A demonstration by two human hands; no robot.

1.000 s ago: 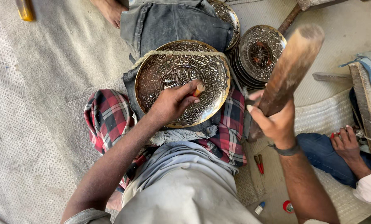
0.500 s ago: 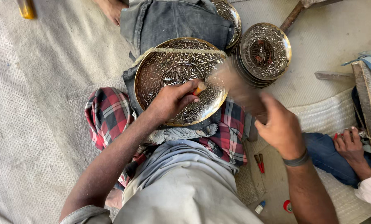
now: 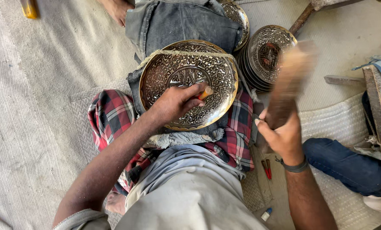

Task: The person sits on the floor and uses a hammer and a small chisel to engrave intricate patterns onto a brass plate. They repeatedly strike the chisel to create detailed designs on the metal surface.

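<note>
From the head camera we see the engraved brass plate (image 3: 188,83) lying on our lap, and our left hand (image 3: 177,102) pinches a small chisel (image 3: 205,93) over its centre, tip angled up-right. Right of the plate, our right hand (image 3: 284,136) clenches a blurred wooden mallet (image 3: 289,83), its long axis rising up-right toward the stacked plates (image 3: 269,53).

The left hand (image 3: 175,103) lies knuckles-up, forearm stretched forward, fingers curled closed in a pinch. The right hand (image 3: 282,136) is raised beside it in a fist, wrist cocked, a band apparently round the wrist.
</note>
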